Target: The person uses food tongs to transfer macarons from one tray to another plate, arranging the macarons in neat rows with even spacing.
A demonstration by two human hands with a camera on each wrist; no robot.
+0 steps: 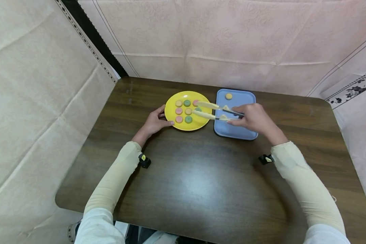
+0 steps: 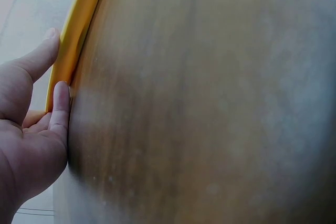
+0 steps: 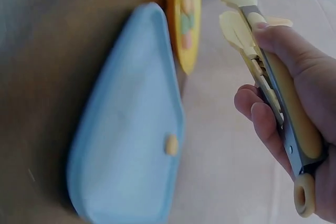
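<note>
My left hand holds the left rim of a round yellow plate. In the left wrist view its thumb and fingers meet the plate's edge. Several small pink, green and yellow round cookies lie in rows on the plate. My right hand grips cream-and-grey tongs, thumb on one arm and fingers on the other. The tongs' tips are parted over the plate's right side, with nothing visibly pinched. One yellow cookie lies near the far edge of a blue tray.
The tray stands just right of the plate on a brown wooden table. Pale patterned cloth hangs behind the table and at its left. Each wrist carries a small black camera.
</note>
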